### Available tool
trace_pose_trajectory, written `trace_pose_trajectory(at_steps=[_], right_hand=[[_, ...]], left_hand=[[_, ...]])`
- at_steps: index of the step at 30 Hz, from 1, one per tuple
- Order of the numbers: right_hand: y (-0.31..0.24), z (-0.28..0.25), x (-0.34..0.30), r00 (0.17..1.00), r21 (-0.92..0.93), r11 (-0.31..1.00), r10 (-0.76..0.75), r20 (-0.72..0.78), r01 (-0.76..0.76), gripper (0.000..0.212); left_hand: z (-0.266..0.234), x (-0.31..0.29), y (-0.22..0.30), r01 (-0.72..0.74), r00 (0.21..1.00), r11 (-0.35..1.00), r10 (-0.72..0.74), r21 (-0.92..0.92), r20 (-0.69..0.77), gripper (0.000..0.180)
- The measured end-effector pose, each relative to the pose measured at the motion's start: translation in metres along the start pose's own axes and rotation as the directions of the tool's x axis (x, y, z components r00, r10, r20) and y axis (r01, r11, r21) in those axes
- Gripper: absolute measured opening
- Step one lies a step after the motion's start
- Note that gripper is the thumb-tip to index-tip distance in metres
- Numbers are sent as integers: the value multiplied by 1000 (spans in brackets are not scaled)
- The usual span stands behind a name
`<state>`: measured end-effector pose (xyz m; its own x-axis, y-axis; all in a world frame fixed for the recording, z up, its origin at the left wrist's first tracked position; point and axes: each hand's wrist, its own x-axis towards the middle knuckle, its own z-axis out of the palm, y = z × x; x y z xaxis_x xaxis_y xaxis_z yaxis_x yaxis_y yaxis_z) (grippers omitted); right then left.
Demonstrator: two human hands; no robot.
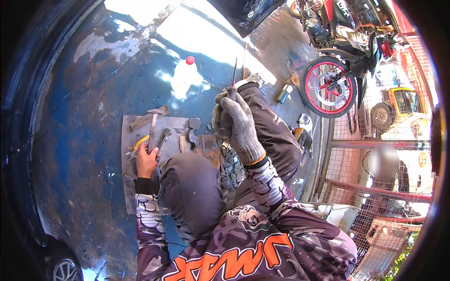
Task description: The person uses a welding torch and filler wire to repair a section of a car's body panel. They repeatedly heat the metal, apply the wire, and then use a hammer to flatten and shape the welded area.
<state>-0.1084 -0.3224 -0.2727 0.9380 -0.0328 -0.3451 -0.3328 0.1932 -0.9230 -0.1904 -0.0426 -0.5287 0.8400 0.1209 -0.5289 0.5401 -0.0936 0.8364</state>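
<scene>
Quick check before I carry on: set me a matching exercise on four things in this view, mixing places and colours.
Things
1. Hammer
2. Glove
3. Bottle
4. Motorcycle wheel

Places and colours
A. On the right hand
B. Red-rimmed, with a black tyre
C. In the left hand
D. Red-capped, on the floor

Pairs: 1-C; 2-A; 3-D; 4-B

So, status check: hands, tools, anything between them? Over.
Left hand gripping hammer. Gloved right hand holding thin metal rod. Bent knee between forearms. Red-capped bottle on floor beyond.
</scene>
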Motion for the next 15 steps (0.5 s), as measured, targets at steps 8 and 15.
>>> trace_pose_trajectory(at_steps=[8, 15], right_hand=[[-32, 28, 23, 997, 405, 914, -53, 61, 24, 31], [-50, 78, 61, 984, 521, 843, -176, 30, 135, 32]], left_hand=[[-4, -104, 159, -283, 954, 863, 206, -419, -219, 24], [-3, -125, 210, -330, 943, 870, 292, -367, -158, 29]])
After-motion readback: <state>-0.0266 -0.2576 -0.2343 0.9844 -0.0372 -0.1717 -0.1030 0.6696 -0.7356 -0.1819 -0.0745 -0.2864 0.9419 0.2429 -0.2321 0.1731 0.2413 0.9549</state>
